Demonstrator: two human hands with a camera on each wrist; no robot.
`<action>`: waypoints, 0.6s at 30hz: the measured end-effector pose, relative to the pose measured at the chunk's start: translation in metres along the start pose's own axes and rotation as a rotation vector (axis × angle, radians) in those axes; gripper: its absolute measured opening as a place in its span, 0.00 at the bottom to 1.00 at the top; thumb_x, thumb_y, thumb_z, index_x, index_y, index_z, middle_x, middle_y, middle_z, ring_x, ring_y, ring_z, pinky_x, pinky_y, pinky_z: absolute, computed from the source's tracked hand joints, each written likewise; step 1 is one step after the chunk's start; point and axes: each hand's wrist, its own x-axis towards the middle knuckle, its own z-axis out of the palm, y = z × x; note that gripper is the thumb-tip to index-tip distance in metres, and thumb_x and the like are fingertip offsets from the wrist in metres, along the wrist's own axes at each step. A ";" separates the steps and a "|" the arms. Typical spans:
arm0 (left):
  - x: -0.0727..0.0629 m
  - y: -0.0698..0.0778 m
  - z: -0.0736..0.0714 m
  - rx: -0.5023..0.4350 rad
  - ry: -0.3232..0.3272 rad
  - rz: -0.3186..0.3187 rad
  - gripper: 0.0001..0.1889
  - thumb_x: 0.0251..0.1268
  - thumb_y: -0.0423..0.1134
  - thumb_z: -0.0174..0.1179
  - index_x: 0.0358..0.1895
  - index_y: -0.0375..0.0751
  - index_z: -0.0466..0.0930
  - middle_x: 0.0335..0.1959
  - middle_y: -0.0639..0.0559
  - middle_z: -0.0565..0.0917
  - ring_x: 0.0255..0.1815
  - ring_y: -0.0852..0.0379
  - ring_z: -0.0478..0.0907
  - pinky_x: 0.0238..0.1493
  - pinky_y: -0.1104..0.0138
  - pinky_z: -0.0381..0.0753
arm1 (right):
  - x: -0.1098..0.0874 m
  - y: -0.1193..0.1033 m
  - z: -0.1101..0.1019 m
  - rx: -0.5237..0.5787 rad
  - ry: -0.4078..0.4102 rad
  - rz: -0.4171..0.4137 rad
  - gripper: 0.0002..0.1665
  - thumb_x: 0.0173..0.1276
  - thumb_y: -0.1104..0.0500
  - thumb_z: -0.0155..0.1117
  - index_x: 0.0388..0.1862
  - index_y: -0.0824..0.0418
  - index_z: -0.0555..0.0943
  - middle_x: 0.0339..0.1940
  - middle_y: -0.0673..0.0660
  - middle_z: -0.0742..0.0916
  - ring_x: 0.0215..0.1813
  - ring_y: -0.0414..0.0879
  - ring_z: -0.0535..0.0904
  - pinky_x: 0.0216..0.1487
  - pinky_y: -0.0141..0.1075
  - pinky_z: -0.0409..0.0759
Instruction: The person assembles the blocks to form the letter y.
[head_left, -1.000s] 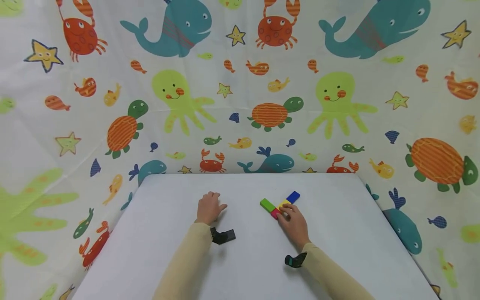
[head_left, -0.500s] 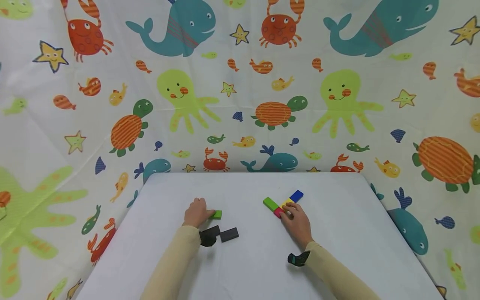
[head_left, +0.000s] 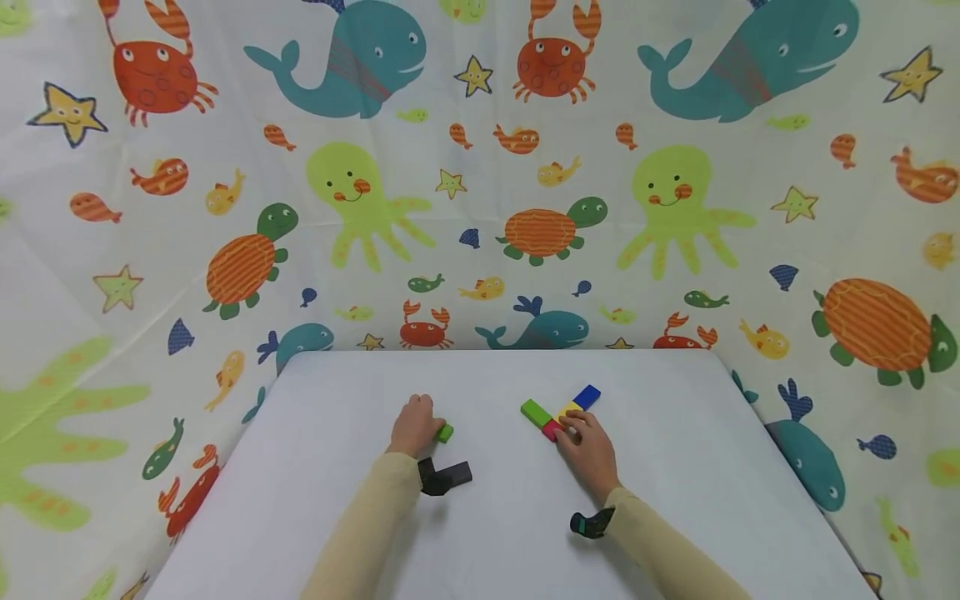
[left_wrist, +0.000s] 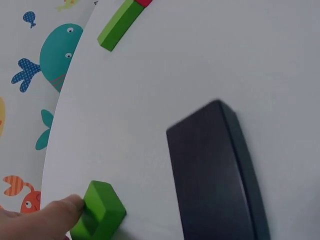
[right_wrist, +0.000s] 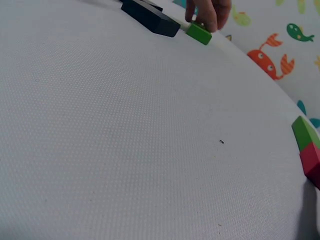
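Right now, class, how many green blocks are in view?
2: one green block pinched by the left hand, another green block end to end with the red block. Others may be hidden.

The left hand [head_left: 414, 427] pinched a small green block [left_wrist: 106, 210]; the right hand [head_left: 590, 454] held a yellow block [head_left: 572, 409] against a red block [head_left: 551, 430], forming a V (longer green block [head_left: 536, 412] and blue block [head_left: 587, 397] at its tips).
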 end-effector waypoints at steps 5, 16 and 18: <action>0.006 0.012 0.015 -0.017 0.030 0.073 0.12 0.58 0.35 0.69 0.32 0.30 0.76 0.33 0.43 0.72 0.29 0.51 0.70 0.35 0.58 0.75 | 0.000 0.001 0.000 -0.004 -0.014 0.006 0.18 0.64 0.55 0.70 0.50 0.62 0.85 0.55 0.57 0.82 0.54 0.51 0.79 0.53 0.47 0.77; 0.010 0.043 0.024 -0.074 -0.165 0.145 0.18 0.57 0.45 0.71 0.38 0.29 0.83 0.43 0.44 0.72 0.37 0.53 0.68 0.41 0.62 0.73 | -0.002 0.000 0.000 -0.006 0.031 -0.042 0.16 0.63 0.56 0.71 0.48 0.61 0.86 0.54 0.56 0.82 0.51 0.49 0.80 0.49 0.46 0.79; 0.010 0.046 0.024 -0.069 -0.195 0.139 0.20 0.57 0.45 0.71 0.42 0.29 0.83 0.44 0.44 0.72 0.39 0.52 0.68 0.43 0.61 0.74 | -0.003 -0.001 0.000 -0.001 0.027 -0.032 0.16 0.63 0.56 0.71 0.48 0.61 0.86 0.54 0.56 0.82 0.50 0.49 0.80 0.49 0.46 0.79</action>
